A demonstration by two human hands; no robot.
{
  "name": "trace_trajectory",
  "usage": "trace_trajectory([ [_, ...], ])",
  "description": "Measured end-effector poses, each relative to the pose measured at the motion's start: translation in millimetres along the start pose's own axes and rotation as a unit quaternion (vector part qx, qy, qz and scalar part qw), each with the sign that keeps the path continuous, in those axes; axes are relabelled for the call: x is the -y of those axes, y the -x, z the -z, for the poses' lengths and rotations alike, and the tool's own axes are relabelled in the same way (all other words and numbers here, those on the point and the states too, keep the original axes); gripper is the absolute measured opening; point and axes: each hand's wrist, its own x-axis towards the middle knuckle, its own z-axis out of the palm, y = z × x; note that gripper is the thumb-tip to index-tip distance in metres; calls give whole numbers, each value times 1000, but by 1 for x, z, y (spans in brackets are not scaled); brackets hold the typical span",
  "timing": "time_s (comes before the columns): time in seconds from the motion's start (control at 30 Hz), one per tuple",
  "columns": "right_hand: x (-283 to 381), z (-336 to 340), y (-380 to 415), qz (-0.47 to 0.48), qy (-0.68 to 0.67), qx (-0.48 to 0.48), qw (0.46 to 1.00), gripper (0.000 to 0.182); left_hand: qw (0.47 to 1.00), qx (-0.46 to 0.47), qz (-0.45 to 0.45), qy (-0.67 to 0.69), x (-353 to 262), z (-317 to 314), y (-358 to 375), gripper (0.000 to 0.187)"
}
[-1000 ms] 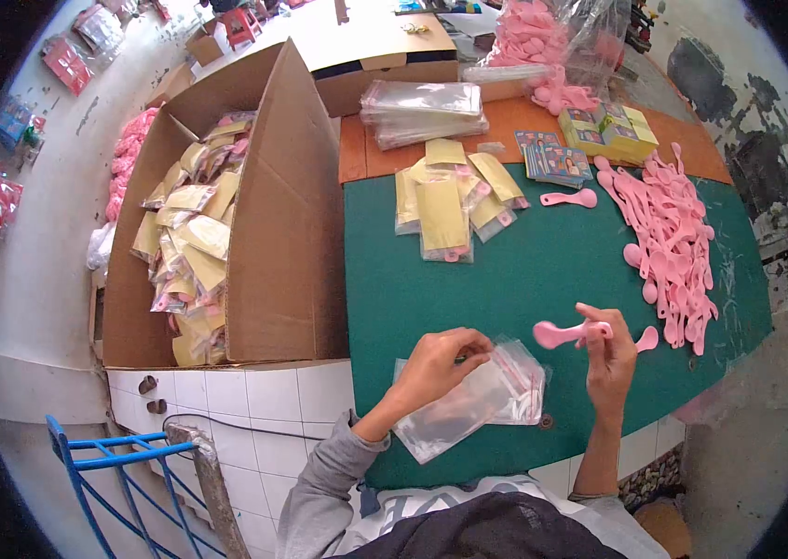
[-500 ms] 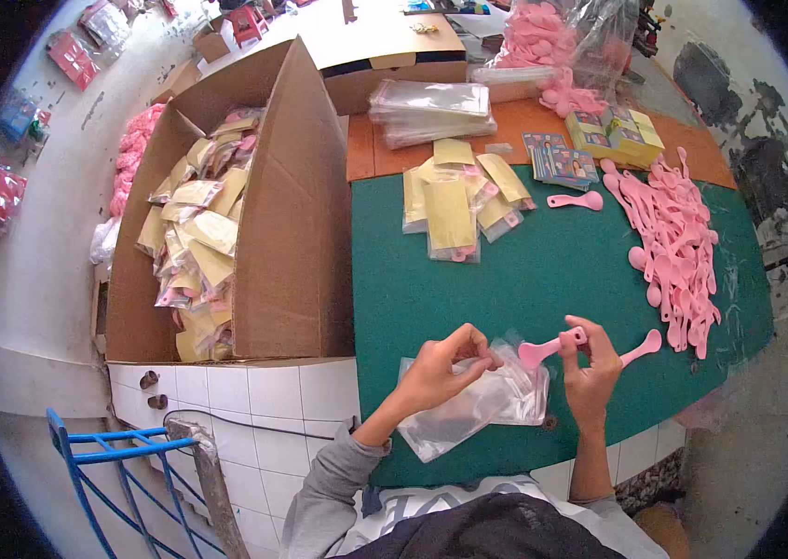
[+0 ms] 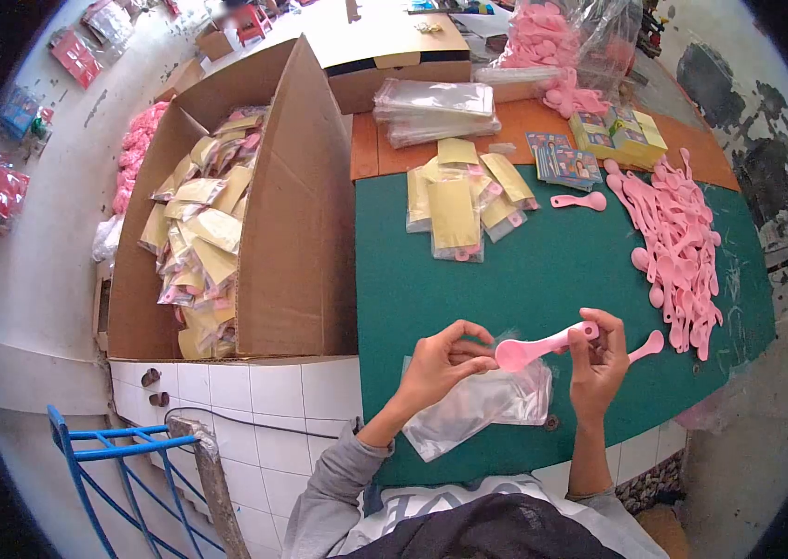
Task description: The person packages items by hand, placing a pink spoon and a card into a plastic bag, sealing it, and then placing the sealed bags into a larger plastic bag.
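Note:
My right hand grips a pink plastic measuring spoon by its handle end, with the bowl pointing left. The bowl is right at the fingertips of my left hand, whose thumb and fingers are curled together. Clear film stands up just behind those fingers, and they appear to pinch a clear plastic bag; the grip is partly hidden. Beneath both hands lie several flat clear bags on the green table top. Another pink spoon shows beside my right hand, its handle partly hidden.
A pile of pink spoons covers the right side. Packed bags with yellowish cards lie farther back, near a single spoon, printed cards and stacked clear bags. A tall carton of packets stands left, beyond a blue metal frame.
The spoon in my right hand has moved left and slightly turned, bringing its bowl to my left fingertips. My left hand has stayed nearly in place.

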Motion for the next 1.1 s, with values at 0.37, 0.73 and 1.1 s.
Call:
trace_trajectory([
  [0.37,12,-5,-19,17,85,149,985,31,997,38,-51,46,-1,-12,-6,21],
  [0.73,0,-10,-30,51,55,131,989,30,994,33,-75,-68,-14,-1,-10,22],
  [1.1,-79,15,-234,169,308,50,935,37,976,36,-110,184,-36,-3,-5,28],
])
